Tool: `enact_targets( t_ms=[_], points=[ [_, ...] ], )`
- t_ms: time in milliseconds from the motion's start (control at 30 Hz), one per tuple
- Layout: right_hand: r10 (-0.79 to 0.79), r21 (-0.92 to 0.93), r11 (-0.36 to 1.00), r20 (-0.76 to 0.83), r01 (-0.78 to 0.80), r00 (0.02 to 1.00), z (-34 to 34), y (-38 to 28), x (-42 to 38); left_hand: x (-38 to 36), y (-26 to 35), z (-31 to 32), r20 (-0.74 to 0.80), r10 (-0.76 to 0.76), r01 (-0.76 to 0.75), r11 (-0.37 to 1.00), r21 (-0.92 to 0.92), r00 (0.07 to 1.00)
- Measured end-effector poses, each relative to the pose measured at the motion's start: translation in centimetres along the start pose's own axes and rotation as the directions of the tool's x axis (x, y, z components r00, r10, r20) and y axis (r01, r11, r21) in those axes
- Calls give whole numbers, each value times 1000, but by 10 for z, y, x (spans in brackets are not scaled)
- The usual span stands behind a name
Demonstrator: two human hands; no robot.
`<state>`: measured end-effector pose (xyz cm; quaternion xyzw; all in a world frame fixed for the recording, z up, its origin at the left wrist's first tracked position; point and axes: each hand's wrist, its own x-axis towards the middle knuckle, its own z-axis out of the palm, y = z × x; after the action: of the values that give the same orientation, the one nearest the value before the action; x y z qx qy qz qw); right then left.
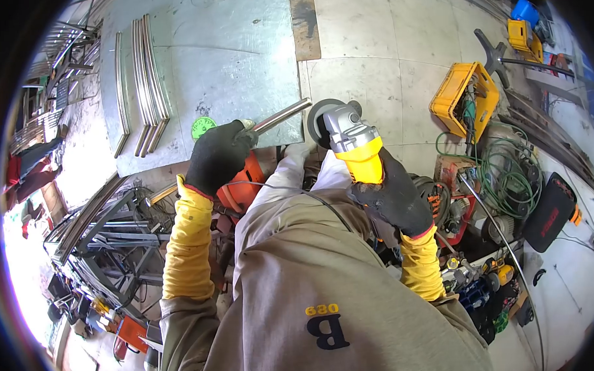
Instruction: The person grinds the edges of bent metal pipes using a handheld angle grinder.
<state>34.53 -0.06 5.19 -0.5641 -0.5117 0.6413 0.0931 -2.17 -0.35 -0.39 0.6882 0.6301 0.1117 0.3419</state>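
Note:
My left hand, in a black work glove with a yellow sleeve above it, is closed around a short metal tube. The tube points up and to the right, its far end close to the disc of an angle grinder. My right hand, gloved the same way, grips the yellow body of that angle grinder. Its grey head faces away from me. Beside my left hand, a green round sticker lies on the sheet-metal tabletop.
Several thin metal tubes lie at the tabletop's left. A yellow crate and a coiled green hose are on the right. Metal frames stand at left. A dark cable crosses my lap, near an orange object.

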Motion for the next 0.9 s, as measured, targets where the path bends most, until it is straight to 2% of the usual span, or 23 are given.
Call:
enact_targets(
  t_ms=[67,167,300,400,467,567,667,800,900],
  points=[
    [-68,44,997,-2,68,998,2,-6,3,-1,4,-1,-10,-45,45,998,-50,999],
    [-54,5,999,3,54,999,1,-4,6,-3,9,1,-52,-31,31,999,-12,998],
    [-49,7,999,-4,49,999,3,-2,8,-5,9,4,-16,-76,76,997,-1,997],
    [-30,-51,998,15,30,999,2,-1,8,-2,2,5,-37,-43,41,996,-74,998],
    [-44,12,999,23,43,999,3,-3,6,0,0,4,-14,-38,36,991,-127,999],
    [-96,24,995,-6,96,995,5,-2,5,1,1,0,13,-48,49,995,-92,999],
    [-50,6,999,13,50,999,3,-3,8,-1,5,-1,8,-23,23,1000,-2,1000],
    [-63,-3,998,-7,63,998,4,-5,9,-2,7,2,-18,-16,16,1000,14,1000],
    [-31,12,999,14,30,999,4,-8,5,0,4,2,-28,-23,21,998,-55,999]
  ],
)
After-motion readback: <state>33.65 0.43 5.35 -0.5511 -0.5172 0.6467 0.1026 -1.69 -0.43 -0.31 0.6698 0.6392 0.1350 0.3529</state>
